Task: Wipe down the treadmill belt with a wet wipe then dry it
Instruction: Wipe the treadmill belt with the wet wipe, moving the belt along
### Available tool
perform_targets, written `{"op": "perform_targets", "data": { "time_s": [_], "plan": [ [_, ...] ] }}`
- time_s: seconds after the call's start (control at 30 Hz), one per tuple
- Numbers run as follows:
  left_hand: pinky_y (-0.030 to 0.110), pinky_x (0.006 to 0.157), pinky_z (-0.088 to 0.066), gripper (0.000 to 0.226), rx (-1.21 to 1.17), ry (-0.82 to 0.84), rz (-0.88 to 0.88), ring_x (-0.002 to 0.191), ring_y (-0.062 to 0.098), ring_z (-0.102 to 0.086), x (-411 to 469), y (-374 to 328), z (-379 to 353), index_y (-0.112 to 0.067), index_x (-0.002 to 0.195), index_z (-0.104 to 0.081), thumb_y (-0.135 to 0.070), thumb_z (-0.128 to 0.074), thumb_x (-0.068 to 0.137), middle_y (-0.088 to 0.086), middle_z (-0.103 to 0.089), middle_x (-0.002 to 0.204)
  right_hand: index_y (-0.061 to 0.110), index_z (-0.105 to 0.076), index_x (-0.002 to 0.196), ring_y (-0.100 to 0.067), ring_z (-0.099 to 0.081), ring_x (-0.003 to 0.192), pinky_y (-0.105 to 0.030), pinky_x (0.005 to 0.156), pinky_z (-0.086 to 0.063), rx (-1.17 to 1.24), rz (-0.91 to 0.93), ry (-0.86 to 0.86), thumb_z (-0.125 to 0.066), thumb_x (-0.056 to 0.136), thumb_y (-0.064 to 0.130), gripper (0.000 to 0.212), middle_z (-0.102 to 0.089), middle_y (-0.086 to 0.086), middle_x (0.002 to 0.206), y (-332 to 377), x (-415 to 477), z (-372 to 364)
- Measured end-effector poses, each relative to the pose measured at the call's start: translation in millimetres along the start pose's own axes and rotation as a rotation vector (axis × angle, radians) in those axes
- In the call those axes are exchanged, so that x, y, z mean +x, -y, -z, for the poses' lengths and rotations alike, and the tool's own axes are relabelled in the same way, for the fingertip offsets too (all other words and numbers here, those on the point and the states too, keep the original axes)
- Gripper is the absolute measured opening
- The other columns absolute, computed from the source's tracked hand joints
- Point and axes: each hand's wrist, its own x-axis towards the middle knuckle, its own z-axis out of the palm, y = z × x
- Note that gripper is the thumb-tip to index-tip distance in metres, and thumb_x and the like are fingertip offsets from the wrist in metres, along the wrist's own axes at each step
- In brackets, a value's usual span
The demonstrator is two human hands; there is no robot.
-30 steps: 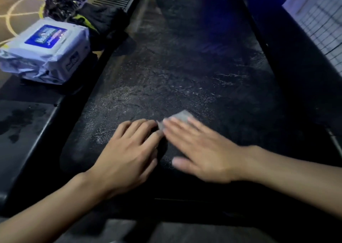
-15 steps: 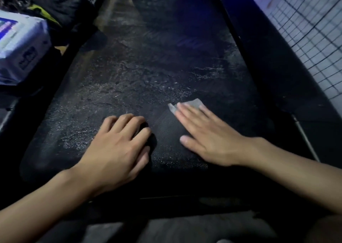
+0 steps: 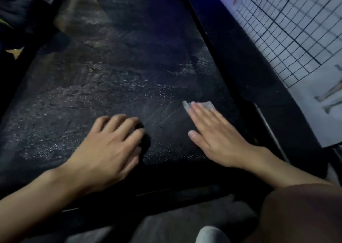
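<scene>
Dim bluish light is falling across the treadmill belt [image 3: 129, 67], which is showing a patchy, streaked sheen over much of its width, so I am judging the wet pass to be underway and the drying not yet begun. I am pressing the wet wipe [image 3: 201, 105] flat against the belt near its right edge, toward the near end, with my right hand [image 3: 216, 137]. The fingers are lying straight and together on top of it, with only the wipe's far edge peeking out past the fingertips, since a flat hand is spreading pressure over the thin sheet and stopping it from bunching. My left hand [image 3: 109, 146] is resting on the belt around the middle of the near end, apart from the wipe, fingers loosely bent and gripping nothing. I am reading it as a prop for my weight while I am leaning in. Beyond the right side rail [image 3: 231, 67] a wire grid panel [image 3: 296, 30] is standing close, so I am expecting to turn the stroke back at the rail.
</scene>
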Motion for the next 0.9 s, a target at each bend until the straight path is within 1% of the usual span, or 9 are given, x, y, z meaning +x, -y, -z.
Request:
{"op": "perform_targets", "data": {
  "time_s": [0.13, 0.27, 0.33, 0.47, 0.6, 0.67, 0.73, 0.83, 0.9],
  "plan": [
    [0.053, 0.091, -0.04, 0.047, 0.018, 0.004, -0.061, 0.113, 0.042, -0.051, 5.7, -11.6, -6.2, -0.016, 0.123, -0.06, -0.04, -0.039, 0.088, 0.016, -0.054, 0.127, 0.022, 0.021, 0.155, -0.005, 0.028, 0.147, -0.035, 0.123, 0.01, -0.047, 0.008, 0.044, 0.002, 0.096, 0.062, 0.074, 0.023, 0.003, 0.164, 6.7, -31.9, -10.0],
    [0.055, 0.09, -0.039, 0.047, 0.019, 0.007, -0.049, 0.112, 0.043, -0.051, 6.2, -12.3, -6.0, -0.016, 0.122, -0.06, -0.039, -0.04, 0.086, 0.017, -0.054, 0.126, 0.021, 0.022, 0.154, -0.004, 0.032, 0.145, -0.035, 0.123, 0.011, -0.042, -0.257, 0.007, 0.013, 0.091, 0.062, 0.076, 0.025, 0.003, 0.163, -18.3, -46.4, -11.1],
    [0.055, 0.09, -0.038, 0.047, 0.023, 0.008, -0.056, 0.112, 0.043, -0.051, 6.0, -12.1, -7.1, -0.016, 0.122, -0.059, -0.039, -0.04, 0.086, 0.017, -0.054, 0.126, 0.019, 0.023, 0.153, -0.004, 0.035, 0.143, -0.032, 0.121, 0.017, -0.037, -0.283, 0.022, 0.013, 0.089, 0.062, 0.078, 0.028, 0.003, 0.161, -22.3, -47.0, -13.2],
    [0.055, 0.09, -0.038, 0.047, 0.017, 0.007, -0.059, 0.113, 0.043, -0.05, 5.9, -11.9, -7.5, -0.016, 0.122, -0.059, -0.04, -0.04, 0.086, 0.018, -0.054, 0.127, 0.021, 0.018, 0.152, 0.005, 0.027, 0.144, -0.023, 0.12, 0.016, 0.189, -0.23, -0.016, -0.001, 0.092, 0.055, 0.072, 0.019, 0.006, 0.164, -28.8, -50.4, -2.9],
    [0.055, 0.09, -0.037, 0.047, 0.005, -0.011, -0.063, 0.113, 0.044, -0.05, 6.8, -12.2, -8.0, -0.015, 0.12, -0.06, -0.039, -0.04, 0.085, 0.018, -0.054, 0.126, 0.015, 0.017, 0.154, -0.004, 0.028, 0.146, -0.029, 0.122, 0.013, -0.011, -0.154, 0.016, -0.001, 0.096, 0.058, 0.075, 0.021, 0.0, 0.164, -30.7, -55.7, -10.8],
    [0.055, 0.09, -0.038, 0.046, -0.003, -0.007, -0.056, 0.112, 0.043, -0.05, 7.7, -10.7, -7.1, -0.016, 0.12, -0.06, -0.04, -0.041, 0.085, 0.017, -0.054, 0.125, 0.011, 0.017, 0.155, -0.007, 0.029, 0.147, -0.033, 0.123, 0.013, -0.039, -0.116, 0.04, 0.002, 0.095, 0.062, 0.08, 0.022, -0.003, 0.164, -22.5, -50.8, -12.3],
    [0.054, 0.09, -0.038, 0.046, -0.011, -0.003, -0.055, 0.112, 0.042, -0.05, 8.6, -10.0, -6.6, -0.017, 0.12, -0.059, -0.041, -0.041, 0.085, 0.015, -0.054, 0.125, 0.008, 0.013, 0.156, -0.011, 0.024, 0.149, -0.036, 0.123, 0.009, -0.029, -0.027, 0.034, 0.002, 0.096, 0.064, 0.083, 0.018, -0.006, 0.165, -4.3, -41.0, -11.8],
    [0.051, 0.092, -0.039, 0.044, -0.047, -0.007, -0.039, 0.113, 0.038, -0.05, 7.5, -8.4, -5.4, -0.018, 0.119, -0.058, -0.043, -0.039, 0.088, 0.009, -0.055, 0.126, 0.001, 0.0, 0.157, -0.02, 0.01, 0.153, -0.037, 0.124, 0.003, -0.073, 0.206, -0.014, -0.017, 0.101, 0.058, 0.082, 0.005, -0.014, 0.166, 28.6, -21.3, -16.1],
    [0.047, 0.093, -0.04, 0.042, -0.104, -0.031, -0.018, 0.114, 0.033, -0.051, 5.1, -4.8, -2.8, -0.015, 0.116, -0.058, -0.041, -0.036, 0.091, 0.006, -0.055, 0.125, 0.002, 0.002, 0.157, -0.018, 0.014, 0.153, -0.037, 0.125, 0.004, -0.078, 0.31, 0.021, -0.021, 0.103, 0.054, 0.079, 0.008, -0.013, 0.166, 37.7, -12.8, -12.6]
  ]
}}
